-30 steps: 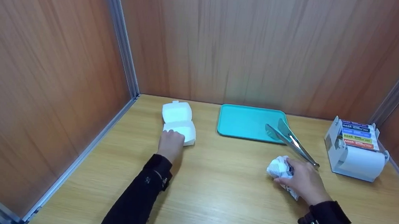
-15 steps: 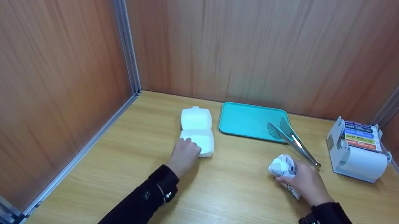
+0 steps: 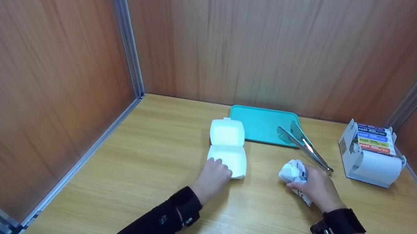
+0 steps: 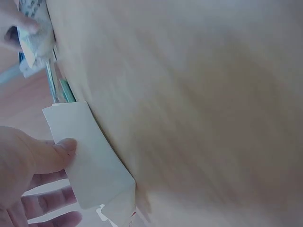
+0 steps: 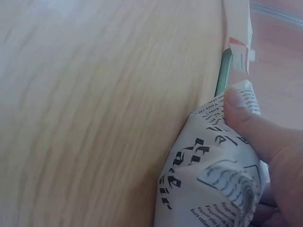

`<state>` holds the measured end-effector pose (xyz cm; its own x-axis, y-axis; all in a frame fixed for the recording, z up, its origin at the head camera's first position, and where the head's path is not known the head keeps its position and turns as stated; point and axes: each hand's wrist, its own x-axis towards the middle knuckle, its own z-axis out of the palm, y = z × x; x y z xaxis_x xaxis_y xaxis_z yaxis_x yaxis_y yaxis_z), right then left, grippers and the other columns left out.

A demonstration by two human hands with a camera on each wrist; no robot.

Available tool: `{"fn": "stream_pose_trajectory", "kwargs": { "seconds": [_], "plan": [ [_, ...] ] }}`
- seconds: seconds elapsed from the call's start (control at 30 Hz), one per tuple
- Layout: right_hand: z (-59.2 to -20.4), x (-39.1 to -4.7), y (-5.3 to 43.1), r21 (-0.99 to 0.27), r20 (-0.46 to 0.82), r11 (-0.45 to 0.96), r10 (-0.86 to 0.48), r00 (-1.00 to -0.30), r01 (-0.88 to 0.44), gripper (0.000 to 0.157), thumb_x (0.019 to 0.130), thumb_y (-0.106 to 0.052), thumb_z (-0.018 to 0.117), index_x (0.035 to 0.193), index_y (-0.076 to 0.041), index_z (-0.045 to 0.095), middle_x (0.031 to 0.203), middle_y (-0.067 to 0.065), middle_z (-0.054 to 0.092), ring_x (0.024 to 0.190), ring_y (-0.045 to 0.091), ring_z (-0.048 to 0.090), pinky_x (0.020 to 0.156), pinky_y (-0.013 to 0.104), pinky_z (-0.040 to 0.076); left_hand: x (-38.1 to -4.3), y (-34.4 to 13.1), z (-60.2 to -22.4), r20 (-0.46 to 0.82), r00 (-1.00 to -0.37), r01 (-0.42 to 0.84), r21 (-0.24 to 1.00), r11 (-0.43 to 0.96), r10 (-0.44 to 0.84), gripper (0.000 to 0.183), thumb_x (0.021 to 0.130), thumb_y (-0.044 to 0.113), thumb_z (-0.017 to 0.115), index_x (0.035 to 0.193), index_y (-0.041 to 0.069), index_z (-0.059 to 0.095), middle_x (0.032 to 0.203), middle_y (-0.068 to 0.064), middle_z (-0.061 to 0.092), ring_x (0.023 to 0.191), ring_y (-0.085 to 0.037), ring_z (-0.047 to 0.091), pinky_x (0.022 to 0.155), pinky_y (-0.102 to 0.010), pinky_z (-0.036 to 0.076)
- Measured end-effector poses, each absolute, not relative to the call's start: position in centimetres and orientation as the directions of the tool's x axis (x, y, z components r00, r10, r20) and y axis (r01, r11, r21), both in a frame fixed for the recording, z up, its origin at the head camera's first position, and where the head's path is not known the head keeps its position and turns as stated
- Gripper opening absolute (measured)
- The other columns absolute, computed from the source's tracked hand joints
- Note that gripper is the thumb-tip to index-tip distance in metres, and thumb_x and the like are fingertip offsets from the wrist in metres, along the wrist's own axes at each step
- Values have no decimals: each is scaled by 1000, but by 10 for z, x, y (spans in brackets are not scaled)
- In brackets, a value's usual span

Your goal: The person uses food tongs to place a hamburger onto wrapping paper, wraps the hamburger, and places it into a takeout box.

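Note:
A white takeout box (image 3: 231, 155) with its lid folded back stands left of centre on the table. My left hand (image 3: 213, 176) grips its near wall; in the left wrist view the thumb (image 4: 66, 146) lies on the outside and the other fingers reach over inside. To the right, a bundle wrapped in printed paper (image 3: 293, 173) rests on the table. My right hand (image 3: 318, 188) holds it from the right side, with the thumb across the paper (image 5: 203, 156) in the right wrist view. What the wrapping contains is hidden.
A teal tray (image 3: 261, 124) lies at the back, just behind the box's lid. Metal tongs (image 3: 307, 145) lean over its right corner. A white dispenser (image 3: 376, 160) with a paper roll and coloured labels stands at the right. Wooden panels (image 3: 61, 60) enclose the table.
My left hand has slid the open takeout box to the right and nearer, toward the wrapped bundle. The right hand and bundle have stayed in place.

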<state>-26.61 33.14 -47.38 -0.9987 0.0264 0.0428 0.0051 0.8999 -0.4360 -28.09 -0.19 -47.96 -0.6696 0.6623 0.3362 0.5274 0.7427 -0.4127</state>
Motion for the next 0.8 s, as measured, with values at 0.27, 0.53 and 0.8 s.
{"fn": "stream_pose_trajectory", "kwargs": {
  "seconds": [0.27, 0.53, 0.8],
  "plan": [
    [-473, -266, 331, -470, 6, 882, 49, -999, 41, 96, 85, -41, 92, 149, 15, 47, 147, 37, 54, 134, 48, 55, 114, 68, 39, -264, 19, -478, 358, -620, 537, -455, 711, 698, 15, 85, 11, 81, 81, 25, 81, 69, 9, 67, 62, -10, 52, 58, -24, 42],
    [-474, -265, 332, -449, 19, 893, 34, -999, 22, 95, 86, -39, 91, 150, 16, 47, 147, 39, 53, 138, 53, 51, 114, 68, 39, -251, 36, -474, 302, -617, 587, -438, 681, 726, 8, 90, 18, 82, 88, 25, 83, 73, 8, 69, 64, -11, 53, 58, -24, 43],
    [-475, -265, 335, -463, 11, 886, 28, -1000, 19, 99, 87, -42, 90, 154, 13, 43, 152, 39, 48, 142, 55, 46, 116, 69, 36, -252, 39, -471, 330, -601, 631, -363, 686, 728, 4, 93, 21, 82, 91, 25, 83, 75, 8, 71, 65, -10, 57, 58, -22, 43]
  ]
}}
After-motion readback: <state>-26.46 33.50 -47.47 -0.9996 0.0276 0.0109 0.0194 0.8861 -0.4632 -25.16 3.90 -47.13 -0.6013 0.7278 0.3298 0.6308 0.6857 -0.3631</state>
